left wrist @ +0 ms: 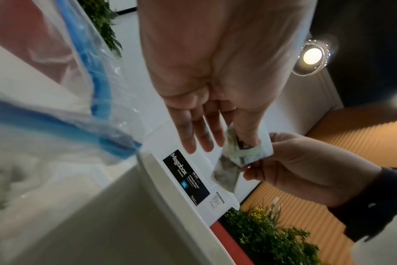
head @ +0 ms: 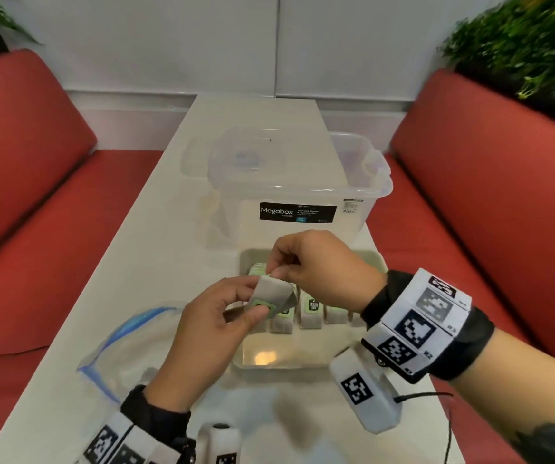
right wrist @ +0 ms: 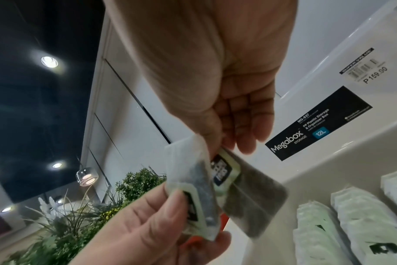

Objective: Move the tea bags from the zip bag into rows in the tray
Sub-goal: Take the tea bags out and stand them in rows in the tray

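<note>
Left hand [head: 209, 324] thumb pinching, right hand [head: 316, 262] pinching above it

The left hand [head: 209, 324] covers the near-left corner of the tray [head: 306, 362] and the front of the row of tea bags [head: 311, 313], so how many bags sit there can't be counted. The right hand [head: 316, 266] hides the row's far end. Print on the tags is too small to read. In the left wrist view the zip bag [left wrist: 64, 114] is a smear, its contents unreadable. The storage box [head: 289, 195] looks hazy inside.
</note>
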A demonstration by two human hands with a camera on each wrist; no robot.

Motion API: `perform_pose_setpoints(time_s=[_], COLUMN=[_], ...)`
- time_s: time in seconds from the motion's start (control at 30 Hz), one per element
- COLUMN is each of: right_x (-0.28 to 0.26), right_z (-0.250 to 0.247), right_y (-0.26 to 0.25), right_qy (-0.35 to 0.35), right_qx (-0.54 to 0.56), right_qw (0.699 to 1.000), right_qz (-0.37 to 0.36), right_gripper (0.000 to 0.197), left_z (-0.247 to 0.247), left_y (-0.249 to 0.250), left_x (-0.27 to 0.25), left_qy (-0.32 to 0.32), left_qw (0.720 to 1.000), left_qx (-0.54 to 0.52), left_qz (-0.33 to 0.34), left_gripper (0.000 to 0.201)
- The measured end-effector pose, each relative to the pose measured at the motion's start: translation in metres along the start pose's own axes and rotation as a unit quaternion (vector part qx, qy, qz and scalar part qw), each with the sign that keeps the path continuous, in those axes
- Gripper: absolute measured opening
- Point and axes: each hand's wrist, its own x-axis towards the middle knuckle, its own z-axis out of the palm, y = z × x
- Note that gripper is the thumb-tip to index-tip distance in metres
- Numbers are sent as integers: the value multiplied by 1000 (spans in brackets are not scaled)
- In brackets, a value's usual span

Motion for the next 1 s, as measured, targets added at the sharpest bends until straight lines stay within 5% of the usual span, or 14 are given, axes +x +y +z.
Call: perform_pose_setpoints(time_s=[0.13,0.57,1.0], right_x=[-5,-24,-13], right_z=[-5,-31,-40], right_y=[5,31,97], right_qy=[3,-90,-176], right_qx=[-4,-66,-191], right_qw=[1000,993,957], right_qz=[-10,-33,126], right_gripper=[7,9,7], left_z=[11,34,29], left_y=[2,13,-23], left_x=[7,12,6], left_qy=[16,-79,-46], left_qw=[999,993,994], left_qx=[37,51,96], left_qz=[25,65,38], left_gripper=[11,6,18])
